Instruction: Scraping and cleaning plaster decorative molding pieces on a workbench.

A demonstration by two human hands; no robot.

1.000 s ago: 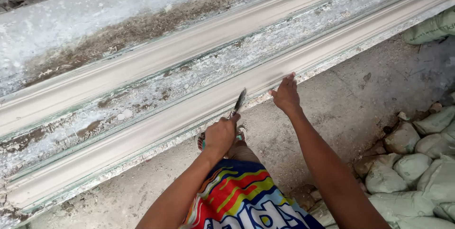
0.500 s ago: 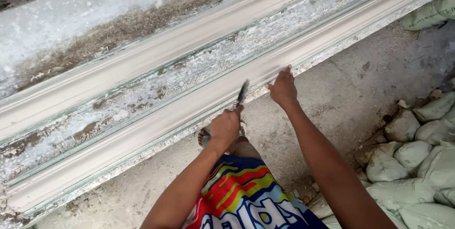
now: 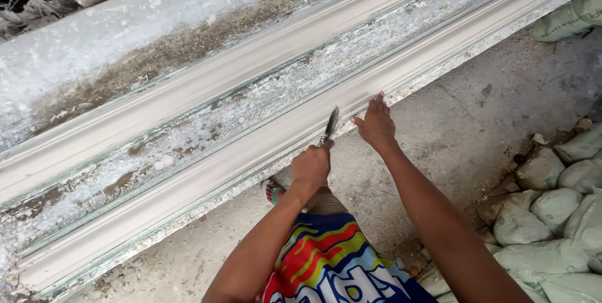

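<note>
A narrow flat-bladed scraper (image 3: 330, 125), dull grey metal, stands tilted with its tip against the near moulding strip (image 3: 207, 168), a long pale plaster length with a rounded, smooth profile that runs along the near edge of the bench (image 3: 94, 46). The left hand (image 3: 310, 168) is clenched around the scraper's handle, knuckles up, fist just off the bench's near edge; the grip looks set for pressing the blade along the strip's lip, probably to trim the rough fringe there. The right hand (image 3: 376, 122) holds nothing: its fingers (image 3: 379, 98) are released and spread, tips resting on the same strip just beside the blade, seemingly to steady the strip or feel its surface. Between this strip and a second, parallel moulding strip (image 3: 207, 83) further back lies a band of the bench crusted with white flakes and brown stains, gritty and uneven against the smooth casts. Beyond the far strip the bench surface is pale, streaked with dirt toward its far edge. Below the hands, the person's bright multicoloured shorts (image 3: 332, 265) and a sandalled foot (image 3: 274, 190) show over a rough concrete floor (image 3: 464, 121). Plump greyish-green sacks (image 3: 552, 215) are heaped on the floor at the right, slack and dusty, with another sack (image 3: 570, 17) near the bench's far right end.
</note>
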